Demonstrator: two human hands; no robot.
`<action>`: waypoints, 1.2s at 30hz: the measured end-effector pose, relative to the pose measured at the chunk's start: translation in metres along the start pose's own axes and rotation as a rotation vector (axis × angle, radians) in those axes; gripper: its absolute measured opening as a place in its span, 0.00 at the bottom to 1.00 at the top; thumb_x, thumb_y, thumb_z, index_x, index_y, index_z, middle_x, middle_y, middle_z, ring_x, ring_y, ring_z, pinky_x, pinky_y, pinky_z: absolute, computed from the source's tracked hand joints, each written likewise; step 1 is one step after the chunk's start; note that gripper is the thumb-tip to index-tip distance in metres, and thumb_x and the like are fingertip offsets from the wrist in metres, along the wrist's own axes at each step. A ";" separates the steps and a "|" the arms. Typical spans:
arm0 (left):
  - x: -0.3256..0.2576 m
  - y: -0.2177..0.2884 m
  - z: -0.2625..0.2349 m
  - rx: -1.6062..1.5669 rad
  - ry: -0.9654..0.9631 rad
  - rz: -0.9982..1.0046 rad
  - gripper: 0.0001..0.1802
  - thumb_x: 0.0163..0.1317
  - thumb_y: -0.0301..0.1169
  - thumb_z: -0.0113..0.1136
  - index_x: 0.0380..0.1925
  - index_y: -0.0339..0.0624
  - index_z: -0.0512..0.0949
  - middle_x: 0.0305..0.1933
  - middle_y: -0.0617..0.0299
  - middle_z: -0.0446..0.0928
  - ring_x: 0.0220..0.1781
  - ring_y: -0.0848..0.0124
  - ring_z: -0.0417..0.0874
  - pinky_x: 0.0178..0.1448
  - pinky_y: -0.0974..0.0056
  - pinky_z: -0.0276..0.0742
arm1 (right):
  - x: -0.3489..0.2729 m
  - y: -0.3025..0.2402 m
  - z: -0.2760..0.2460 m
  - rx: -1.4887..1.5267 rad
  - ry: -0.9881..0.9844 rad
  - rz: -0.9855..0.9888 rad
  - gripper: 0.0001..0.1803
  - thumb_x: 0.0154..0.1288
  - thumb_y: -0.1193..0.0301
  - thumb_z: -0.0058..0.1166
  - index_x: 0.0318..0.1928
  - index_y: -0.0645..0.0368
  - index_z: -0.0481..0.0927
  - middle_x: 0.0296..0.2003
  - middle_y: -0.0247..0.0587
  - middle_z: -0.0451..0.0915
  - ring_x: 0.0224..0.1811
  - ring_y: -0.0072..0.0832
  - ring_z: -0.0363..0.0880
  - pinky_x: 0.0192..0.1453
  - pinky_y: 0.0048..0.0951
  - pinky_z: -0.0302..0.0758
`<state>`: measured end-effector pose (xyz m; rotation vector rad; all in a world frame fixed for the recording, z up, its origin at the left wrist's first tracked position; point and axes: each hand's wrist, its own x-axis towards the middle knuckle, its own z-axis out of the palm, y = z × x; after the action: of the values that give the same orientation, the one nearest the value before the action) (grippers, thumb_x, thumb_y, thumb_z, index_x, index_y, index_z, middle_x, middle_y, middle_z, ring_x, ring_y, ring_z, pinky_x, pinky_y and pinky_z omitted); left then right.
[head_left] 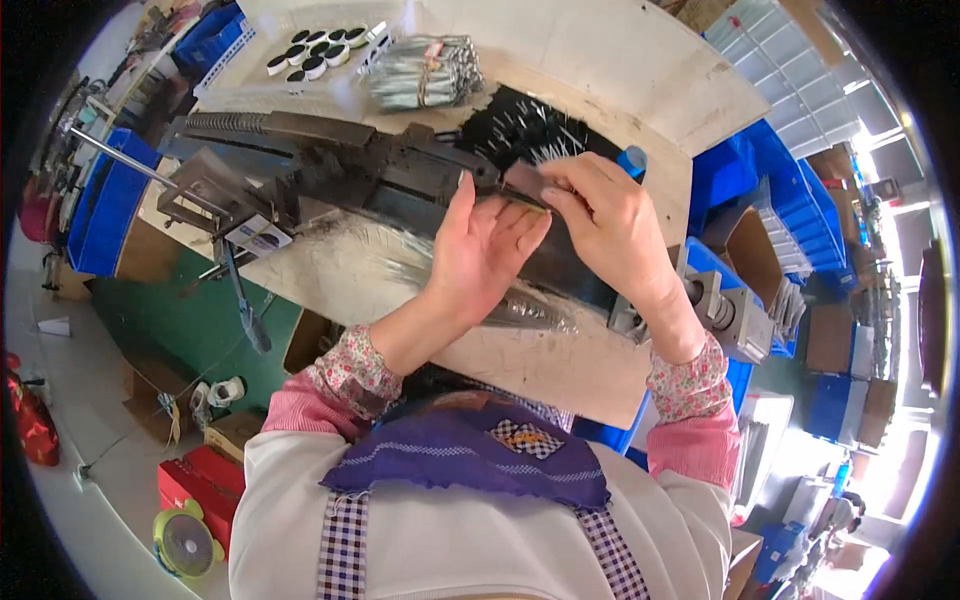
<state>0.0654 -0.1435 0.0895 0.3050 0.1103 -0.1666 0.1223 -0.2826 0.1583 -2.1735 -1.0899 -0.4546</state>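
My left hand (480, 255) and my right hand (605, 220) meet over a long dark metal machine (340, 170) lying across the wooden table (560, 365). Together they pinch a thin bundle of small silvery metal pins (525, 195) against the machine's track. The left palm faces the right hand, fingers straight and pressed on the bundle. The right hand's fingers curl over the bundle from above. Loose shiny pins (535, 130) lie heaped on a dark patch just behind my hands, and more (540, 310) lie in front of the machine.
A tied bundle of silvery metal parts (425, 72) and a white tray of black round pieces (320, 52) sit at the table's far side. Blue bins (780, 190) stand right, a blue crate (105, 205) left. A grey motor (730, 315) is by my right wrist. A red box (200, 485) sits on the floor.
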 end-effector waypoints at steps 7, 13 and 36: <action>0.002 0.001 -0.003 -0.023 -0.024 0.068 0.30 0.72 0.53 0.37 0.45 0.31 0.70 0.52 0.51 0.72 0.60 0.62 0.71 0.70 0.60 0.63 | -0.004 -0.016 0.002 -0.363 -0.300 0.213 0.10 0.64 0.72 0.48 0.46 0.59 0.74 0.23 0.53 0.79 0.27 0.49 0.80 0.29 0.45 0.75; 0.011 0.006 -0.030 -0.217 -0.504 -0.050 0.27 0.73 0.50 0.38 0.42 0.33 0.71 0.49 0.53 0.73 0.56 0.63 0.73 0.67 0.60 0.66 | 0.001 -0.023 0.012 -0.443 -0.402 0.094 0.08 0.55 0.77 0.49 0.37 0.66 0.72 0.19 0.52 0.77 0.25 0.49 0.80 0.26 0.44 0.75; -0.113 0.038 -0.056 1.139 -0.363 0.335 0.29 0.67 0.27 0.49 0.67 0.31 0.58 0.71 0.42 0.58 0.70 0.50 0.65 0.72 0.54 0.58 | -0.152 0.018 0.071 -0.076 -0.492 0.173 0.07 0.61 0.70 0.51 0.39 0.56 0.77 0.32 0.44 0.80 0.35 0.43 0.82 0.35 0.41 0.79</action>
<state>-0.0428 -0.0745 0.0624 1.4094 -0.4181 0.0695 0.0475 -0.3290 0.0144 -2.4940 -1.1306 0.1307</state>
